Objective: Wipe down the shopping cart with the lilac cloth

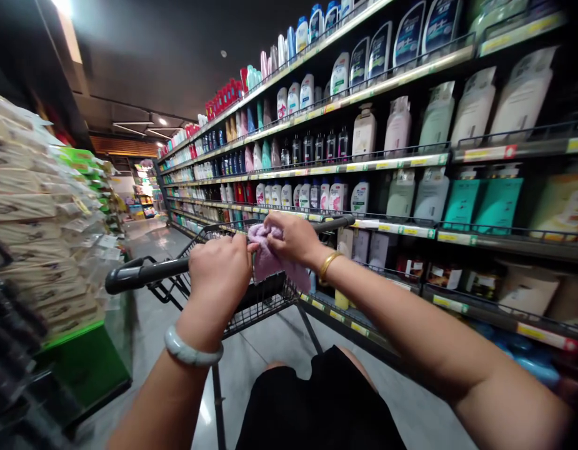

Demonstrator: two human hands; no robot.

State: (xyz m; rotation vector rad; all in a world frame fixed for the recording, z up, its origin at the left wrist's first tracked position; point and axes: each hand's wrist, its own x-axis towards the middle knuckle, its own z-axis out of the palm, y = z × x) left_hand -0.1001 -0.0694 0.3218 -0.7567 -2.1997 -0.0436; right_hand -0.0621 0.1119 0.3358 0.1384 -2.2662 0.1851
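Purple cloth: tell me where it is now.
In the head view, the cloth is near the centre, over the cart handle, held by the right hand and just right of the left hand.

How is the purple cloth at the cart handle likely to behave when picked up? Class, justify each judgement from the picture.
The purple cloth is probably floppy: its loose end droops below the right hand. It likely crumples easily, since it bunches up where held. Its surface looks matt, so it seems unlikely to slip.
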